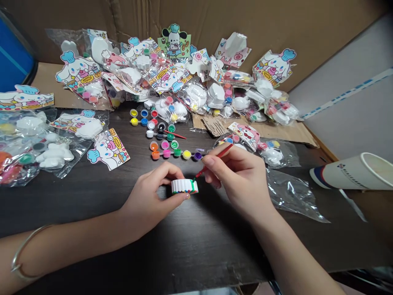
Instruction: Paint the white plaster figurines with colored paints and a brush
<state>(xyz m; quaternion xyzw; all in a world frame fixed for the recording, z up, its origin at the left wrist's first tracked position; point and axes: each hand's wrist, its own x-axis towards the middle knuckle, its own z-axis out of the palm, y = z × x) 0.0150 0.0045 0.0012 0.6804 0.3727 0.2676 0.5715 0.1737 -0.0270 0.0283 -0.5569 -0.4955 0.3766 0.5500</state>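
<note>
Left hand (152, 196) is pinching this ridged white piece (181, 185), right hand (245, 178) grips a red brush (226, 150) at its green-streaked right side, paint pots (177, 153) just beyond.

Piece (181, 185) white, green stripe, multicoloured dots; brush (201, 171) red.

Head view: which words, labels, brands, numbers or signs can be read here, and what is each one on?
None can be read with certainty.
Paper cup: a small dark emblem and a line of print, too small and blurred to quote.
Cartoon cards: pictures; no legible words.
White ridged piece, red brush and paint pots: no lettering that I can make out.
</note>
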